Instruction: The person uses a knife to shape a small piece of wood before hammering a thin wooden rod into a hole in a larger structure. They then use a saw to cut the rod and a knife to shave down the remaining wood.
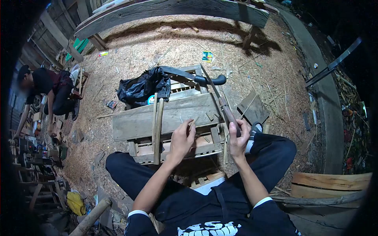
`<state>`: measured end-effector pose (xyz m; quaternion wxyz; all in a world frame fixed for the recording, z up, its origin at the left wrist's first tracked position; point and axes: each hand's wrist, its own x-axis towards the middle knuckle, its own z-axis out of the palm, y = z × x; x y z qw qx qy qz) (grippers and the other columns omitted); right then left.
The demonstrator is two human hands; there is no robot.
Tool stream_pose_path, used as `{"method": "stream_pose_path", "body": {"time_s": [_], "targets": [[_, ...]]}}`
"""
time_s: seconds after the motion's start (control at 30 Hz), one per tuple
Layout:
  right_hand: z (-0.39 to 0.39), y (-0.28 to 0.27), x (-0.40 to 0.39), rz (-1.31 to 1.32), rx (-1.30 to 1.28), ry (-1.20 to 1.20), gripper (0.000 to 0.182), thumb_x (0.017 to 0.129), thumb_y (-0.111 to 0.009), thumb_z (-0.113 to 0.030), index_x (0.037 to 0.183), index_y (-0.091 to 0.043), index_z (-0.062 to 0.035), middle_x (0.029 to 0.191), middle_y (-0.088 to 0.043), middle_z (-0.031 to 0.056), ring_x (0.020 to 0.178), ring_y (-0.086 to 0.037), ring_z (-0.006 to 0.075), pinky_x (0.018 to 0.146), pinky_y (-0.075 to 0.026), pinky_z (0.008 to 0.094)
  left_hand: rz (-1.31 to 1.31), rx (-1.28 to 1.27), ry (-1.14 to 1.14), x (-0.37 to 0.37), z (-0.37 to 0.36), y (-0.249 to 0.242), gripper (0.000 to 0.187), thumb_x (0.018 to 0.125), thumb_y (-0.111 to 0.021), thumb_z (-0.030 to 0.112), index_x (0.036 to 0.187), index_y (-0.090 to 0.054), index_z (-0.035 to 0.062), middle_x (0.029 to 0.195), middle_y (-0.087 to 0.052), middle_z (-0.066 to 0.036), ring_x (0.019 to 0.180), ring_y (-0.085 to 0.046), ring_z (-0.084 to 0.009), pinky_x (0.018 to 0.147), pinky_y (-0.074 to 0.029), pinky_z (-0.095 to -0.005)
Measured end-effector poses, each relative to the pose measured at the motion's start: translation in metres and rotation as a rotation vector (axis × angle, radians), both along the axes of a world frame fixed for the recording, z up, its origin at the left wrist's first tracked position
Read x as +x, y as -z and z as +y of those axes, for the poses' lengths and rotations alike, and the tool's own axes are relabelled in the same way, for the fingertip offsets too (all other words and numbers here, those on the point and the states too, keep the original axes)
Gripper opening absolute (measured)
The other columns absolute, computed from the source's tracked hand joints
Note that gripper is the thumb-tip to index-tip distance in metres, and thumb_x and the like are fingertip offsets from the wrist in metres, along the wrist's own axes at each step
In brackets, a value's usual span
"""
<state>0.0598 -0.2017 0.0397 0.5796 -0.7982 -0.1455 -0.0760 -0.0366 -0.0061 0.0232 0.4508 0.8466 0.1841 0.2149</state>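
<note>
My right hand (pixel 239 139) is closed round the brown handle of a long knife (pixel 227 113), whose narrow blade points up and away over the bench. In my left hand (pixel 183 139), the fingers pinch a short piece of wood (pixel 195 121), just left of the knife handle. Below both hands is a low slatted wooden bench (pixel 173 114) with a wide plank on top. Small cut wood pieces (pixel 209 116) lie on the plank between the hands. Two wooden sticks (pixel 158 129) rest across the bench, left of my left hand.
A black plastic bag (pixel 143 86) and a black-handled blade tool (pixel 210 80) lie at the bench's far side. Wood shavings (pixel 130 59) cover the ground. A co-worker (pixel 49 92) bends down at the left. A heavy timber beam (pixel 173 13) spans the back.
</note>
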Motion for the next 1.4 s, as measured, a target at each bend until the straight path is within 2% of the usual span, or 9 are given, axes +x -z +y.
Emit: {"method": "stream_pose_path", "body": {"time_s": [0.03,0.27,0.47,0.67,0.77,0.9,1.0,1.13,1.4], "targets": [[-0.002,0.003,-0.001,-0.001,0.003,0.007,0.039,0.095,-0.074,-0.039,0.106,-0.07,-0.0021,0.093,-0.064,0.0121,0.099,-0.047,0.026,0.092,-0.041,0.0409,0.053,-0.024,-0.012,0.003,-0.004,-0.003,0.022,0.1,-0.068,0.012,0.116,-0.068,-0.003,0.084,-0.07,-0.02,0.072,-0.068,-0.026,0.067,-0.052,-0.038],[-0.012,0.005,-0.005,0.0,0.004,0.069,0.041,0.096,-0.073,-0.041,0.106,-0.069,-0.0021,0.094,-0.062,0.0117,0.102,-0.049,0.0263,0.09,-0.044,0.0413,0.009,0.178,-0.008,0.014,-0.014,0.015,0.017,0.098,-0.069,0.013,0.108,-0.067,0.0003,0.09,-0.069,-0.02,0.084,-0.068,-0.044,0.074,-0.054,-0.0497],[-0.013,0.008,-0.014,-0.001,-0.037,0.024,0.043,0.093,-0.074,-0.043,0.104,-0.069,-0.0012,0.091,-0.063,0.0129,0.1,-0.047,0.0279,0.09,-0.043,0.0432,0.083,0.435,0.002,0.017,-0.017,0.009,0.017,0.097,-0.069,0.016,0.106,-0.067,0.0014,0.098,-0.066,-0.019,0.096,-0.068,-0.0404,0.076,-0.054,-0.0493],[-0.013,0.007,-0.013,-0.006,-0.041,0.025,0.042,0.093,-0.074,-0.042,0.104,-0.069,-0.0013,0.092,-0.063,0.0134,0.1,-0.048,0.0286,0.09,-0.043,0.0437,0.118,0.226,-0.067,0.024,-0.012,0.014,0.019,0.097,-0.072,0.02,0.106,-0.07,0.004,0.086,-0.071,-0.018,0.081,-0.071,-0.0406,0.07,-0.055,-0.0483],[-0.01,0.009,-0.014,-0.015,-0.025,0.043,0.041,0.094,-0.074,-0.04,0.104,-0.069,-0.0006,0.093,-0.062,0.0138,0.101,-0.049,0.0289,0.09,-0.044,0.0435,0.138,0.08,0.007,0.028,-0.007,0.009,0.025,0.098,-0.069,0.02,0.115,-0.068,0.002,0.097,-0.074,-0.022,0.087,-0.071,-0.0466,0.077,-0.054,-0.0548],[-0.009,0.007,-0.013,-0.001,-0.021,0.036,0.041,0.094,-0.074,-0.04,0.105,-0.069,0.0001,0.093,-0.062,0.0142,0.101,-0.05,0.0292,0.09,-0.044,0.0435,0.256,0.058,0.048,0.027,0.001,0.01,0.026,0.096,-0.068,0.016,0.12,-0.068,0.0045,0.098,-0.072,-0.021,0.092,-0.069,-0.0446,0.081,-0.054,-0.053],[-0.008,0.006,-0.011,0.017,-0.011,0.034,0.042,0.094,-0.074,-0.04,0.105,-0.069,0.0002,0.094,-0.063,0.0144,0.102,-0.051,0.0292,0.091,-0.044,0.0436,0.078,0.272,0.046,0.017,0.01,0.011,0.026,0.09,-0.074,0.012,0.116,-0.074,0.0088,0.114,-0.061,-0.017,0.111,-0.058,-0.0371,0.098,-0.048,-0.0443],[-0.005,0.002,-0.012,0.038,0.002,0.034,0.043,0.093,-0.075,-0.041,0.106,-0.069,-0.0004,0.094,-0.063,0.014,0.103,-0.051,0.0288,0.092,-0.045,0.0433,-0.007,0.468,0.087,0.013,0.018,0.006,0.03,0.088,-0.079,0.014,0.117,-0.074,0.0084,0.112,-0.062,-0.016,0.109,-0.059,-0.0365,0.096,-0.05,-0.0447],[-0.008,0.004,-0.01,0.081,0.06,0.053,0.041,0.093,-0.077,-0.039,0.107,-0.07,-0.0012,0.096,-0.064,0.0134,0.101,-0.053,0.0277,0.085,-0.048,0.0413,-0.041,0.378,0.11,0.03,0.014,0.018,0.021,0.086,-0.082,0.013,0.104,-0.075,0.0053,0.111,-0.063,-0.015,0.106,-0.06,-0.0362,0.092,-0.05,-0.0463]]}}
